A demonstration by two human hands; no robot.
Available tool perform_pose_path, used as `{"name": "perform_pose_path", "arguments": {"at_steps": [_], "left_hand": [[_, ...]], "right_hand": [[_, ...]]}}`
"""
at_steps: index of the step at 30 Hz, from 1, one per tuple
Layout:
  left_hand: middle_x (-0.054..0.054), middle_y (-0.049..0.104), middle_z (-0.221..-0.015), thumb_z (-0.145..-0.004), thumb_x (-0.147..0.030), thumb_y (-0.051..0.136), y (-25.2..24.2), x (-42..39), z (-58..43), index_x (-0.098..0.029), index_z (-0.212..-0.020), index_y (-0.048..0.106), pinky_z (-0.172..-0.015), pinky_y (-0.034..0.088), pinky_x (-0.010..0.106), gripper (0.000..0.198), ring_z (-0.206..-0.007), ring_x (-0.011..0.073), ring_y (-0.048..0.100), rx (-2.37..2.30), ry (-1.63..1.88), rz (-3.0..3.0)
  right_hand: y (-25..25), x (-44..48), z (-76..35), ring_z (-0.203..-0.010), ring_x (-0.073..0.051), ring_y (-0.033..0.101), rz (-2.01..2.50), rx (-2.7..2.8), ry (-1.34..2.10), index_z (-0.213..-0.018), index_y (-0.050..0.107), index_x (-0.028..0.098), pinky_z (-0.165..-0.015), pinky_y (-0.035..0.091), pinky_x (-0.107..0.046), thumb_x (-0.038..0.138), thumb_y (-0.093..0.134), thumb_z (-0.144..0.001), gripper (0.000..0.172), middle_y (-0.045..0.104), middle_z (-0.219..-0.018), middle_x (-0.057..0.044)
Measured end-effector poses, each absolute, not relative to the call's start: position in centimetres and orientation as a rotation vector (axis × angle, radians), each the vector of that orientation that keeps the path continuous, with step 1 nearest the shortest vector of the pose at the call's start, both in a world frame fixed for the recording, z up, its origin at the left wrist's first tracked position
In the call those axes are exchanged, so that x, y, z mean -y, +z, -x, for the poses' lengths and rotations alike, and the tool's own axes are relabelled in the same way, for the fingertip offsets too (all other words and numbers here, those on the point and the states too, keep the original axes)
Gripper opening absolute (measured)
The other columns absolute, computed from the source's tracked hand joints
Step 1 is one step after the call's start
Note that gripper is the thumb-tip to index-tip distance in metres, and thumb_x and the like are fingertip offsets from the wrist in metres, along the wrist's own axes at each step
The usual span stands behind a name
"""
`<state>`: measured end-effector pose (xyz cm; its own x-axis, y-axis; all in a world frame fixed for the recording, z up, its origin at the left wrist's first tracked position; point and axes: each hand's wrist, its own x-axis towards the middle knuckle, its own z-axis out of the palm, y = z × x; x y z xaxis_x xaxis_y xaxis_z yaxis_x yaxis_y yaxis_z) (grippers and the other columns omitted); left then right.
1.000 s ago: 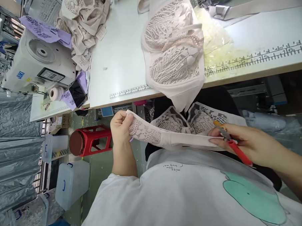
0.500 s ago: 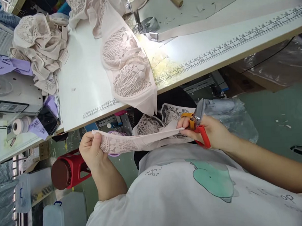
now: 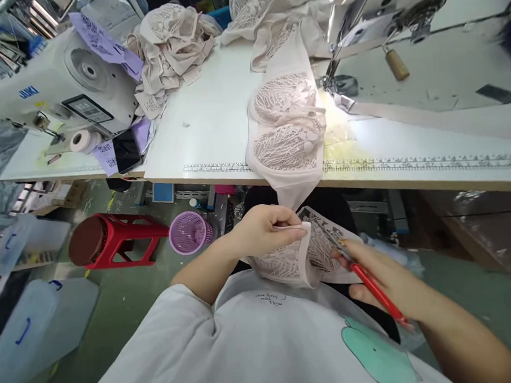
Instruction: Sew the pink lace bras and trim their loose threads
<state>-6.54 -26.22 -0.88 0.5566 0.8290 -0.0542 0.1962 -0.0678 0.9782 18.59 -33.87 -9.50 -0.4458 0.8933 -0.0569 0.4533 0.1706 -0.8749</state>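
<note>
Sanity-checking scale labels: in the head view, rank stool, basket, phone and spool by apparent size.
1. stool
2. basket and phone: about alike, so not ranked
3. spool, the smallest
This is apparent size only, since their nearness to the camera differs.

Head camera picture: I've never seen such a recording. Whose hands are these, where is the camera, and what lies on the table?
No machine here: a person works with two bare hands, filmed by one camera worn on the head, looking forward and down, so the white shirt fills the bottom. The left hand pinches the edge of a beige lace piece over the lap. The right hand grips red-handled snips, tip close to that lace. Ahead is a white table with a ruler printed along its edge. A lace garment lies on it and hangs over the edge, a pile of garments sits further back, and a sewing machine stands at the right.
</note>
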Motion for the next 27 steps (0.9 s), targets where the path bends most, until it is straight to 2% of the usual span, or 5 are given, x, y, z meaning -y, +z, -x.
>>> {"name": "perform_pose_path", "arguments": {"at_steps": [3, 6, 14, 22, 27], "left_hand": [[-0.001, 0.058, -0.059, -0.08, -0.031, 0.067, -1.1, 26.1, 5.8, -0.016, -0.065, 0.062, -0.049, 0.039, 0.02, 0.021, -0.053, 0.0092, 0.049, -0.844, 0.622, -1.583], [-0.002, 0.06, -0.06, -0.078, -0.026, 0.068, -1.4, 26.0, 5.5, -0.016, -0.064, 0.064, -0.051, 0.04, 0.02, 0.017, -0.054, 0.0092, 0.05, -0.87, 0.617, -1.578], [-0.004, 0.055, -0.056, -0.074, -0.024, 0.068, -1.0, 25.5, 5.3, -0.015, -0.061, 0.063, -0.054, 0.038, 0.02, 0.016, -0.055, 0.0079, 0.048, -1.034, 0.494, -1.436], [-0.005, 0.049, -0.056, -0.071, -0.032, 0.07, -1.1, 25.5, 5.7, -0.014, -0.065, 0.063, -0.052, 0.031, 0.021, 0.02, -0.053, 0.0063, 0.04, -1.047, 0.365, -1.258], [-0.006, 0.047, -0.054, -0.071, -0.03, 0.069, -1.7, 25.5, 5.3, -0.015, -0.063, 0.061, -0.049, 0.028, 0.02, 0.019, -0.051, 0.0061, 0.038, -1.051, 0.326, -1.26]], "right_hand": [[-9.1, 33.6, -18.4, -0.061, -0.02, 0.048, 1.099, 2.084, 1.295, -0.081, 0.046, 0.025, -0.055, 0.043, -0.033, 0.089, 0.031, -0.082, 0.066, 0.049, -0.072, -0.001], [-9.4, 33.5, -18.8, -0.06, -0.019, 0.045, 1.151, 2.148, 1.265, -0.081, 0.045, 0.024, -0.054, 0.038, -0.032, 0.089, 0.025, -0.083, 0.067, 0.046, -0.07, 0.0], [-10.2, 33.9, -19.0, -0.051, -0.015, 0.042, 1.299, 2.172, 1.142, -0.07, 0.039, 0.025, -0.049, 0.031, -0.028, 0.085, 0.028, -0.086, 0.064, 0.046, -0.06, 0.002], [-8.5, 34.2, -17.9, -0.052, -0.015, 0.045, 1.289, 2.087, 1.389, -0.071, 0.046, 0.024, -0.052, 0.036, -0.029, 0.089, 0.021, -0.084, 0.071, 0.05, -0.059, 0.001], [-8.3, 34.0, -18.9, -0.053, -0.016, 0.045, 1.283, 2.22, 1.303, -0.074, 0.041, 0.025, -0.05, 0.036, -0.029, 0.089, 0.02, -0.084, 0.068, 0.049, -0.062, 0.001]]}}
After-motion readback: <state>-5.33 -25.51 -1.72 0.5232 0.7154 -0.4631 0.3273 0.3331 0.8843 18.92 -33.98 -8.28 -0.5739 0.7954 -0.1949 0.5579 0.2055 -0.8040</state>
